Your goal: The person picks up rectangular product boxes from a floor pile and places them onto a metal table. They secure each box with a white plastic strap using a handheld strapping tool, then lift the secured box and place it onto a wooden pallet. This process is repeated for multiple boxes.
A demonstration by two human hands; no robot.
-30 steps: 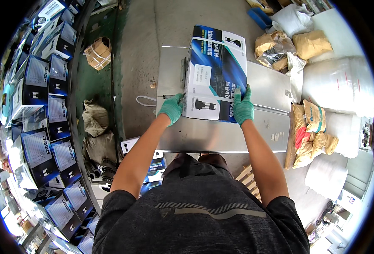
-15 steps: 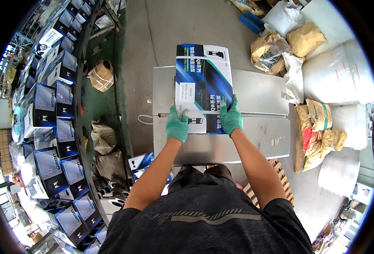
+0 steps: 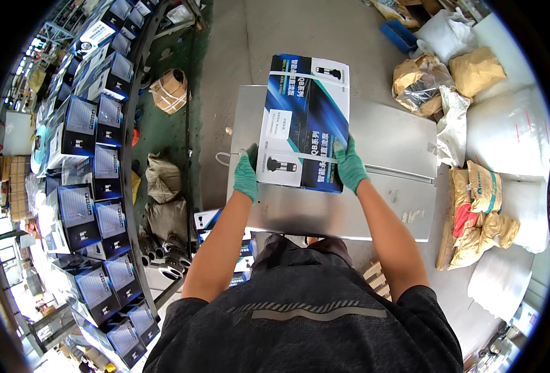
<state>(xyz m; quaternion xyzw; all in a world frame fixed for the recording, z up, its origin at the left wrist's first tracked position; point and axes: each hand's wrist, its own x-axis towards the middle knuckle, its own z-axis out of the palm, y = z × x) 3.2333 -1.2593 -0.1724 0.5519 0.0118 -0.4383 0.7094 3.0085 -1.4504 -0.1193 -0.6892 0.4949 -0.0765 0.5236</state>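
A blue, black and white printed carton (image 3: 309,115) bound with white straps is over the metal-topped table (image 3: 387,140) in front of me. My left hand (image 3: 246,173), in a green glove, presses against the carton's near left side. On its right side, my right hand (image 3: 350,163), also gloved in green, holds the near corner with the thumb over the top. Both hands grip the carton between them. Its underside is hidden, so I cannot tell whether it touches the table.
On my left, similar cartons (image 3: 79,124) are stacked on a rack. Grey sacks (image 3: 165,179) and an open brown box (image 3: 170,91) lie on the floor beside it. To the right are tan bags (image 3: 483,230) and large plastic-wrapped bundles (image 3: 505,133). A wooden pallet (image 3: 376,278) shows below the table.
The carton has turned slightly clockwise. My left hand has shifted from the carton's near left top to its side. My right hand stays on the right side; the whole view has shifted a little.
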